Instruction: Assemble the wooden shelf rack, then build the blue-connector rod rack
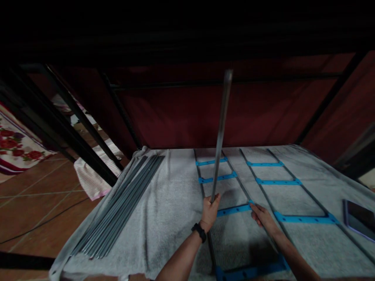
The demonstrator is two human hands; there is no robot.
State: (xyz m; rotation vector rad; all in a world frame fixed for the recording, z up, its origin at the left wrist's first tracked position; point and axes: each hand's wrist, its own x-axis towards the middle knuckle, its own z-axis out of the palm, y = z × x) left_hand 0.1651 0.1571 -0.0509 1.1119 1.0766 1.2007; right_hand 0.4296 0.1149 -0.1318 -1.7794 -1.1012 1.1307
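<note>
- Grey metal tube: in the head view, we find it raised over the work, leaning slightly right, its upper end blurred.
- Left hand: our fingers are clamped round the tube's lower end; a black wristband sits at the wrist.
- Right hand: our fingers are bent, tips touching the right end of a blue crossbar; we cannot tell whether they grip it.
- Left ladder-like frame: lies flat beneath both hands and includes that crossbar; we count four blue pieces between grey rails.
- Right ladder-like frame: lies alongside, three blue pieces visible.
- Loose grey tubes: laid side by side on the left of the grey blanket, well apart from the frames.
- Smartphone: on the blanket, near the right frame.
- Dark red cloth: hangs behind, beyond the frames.
</note>
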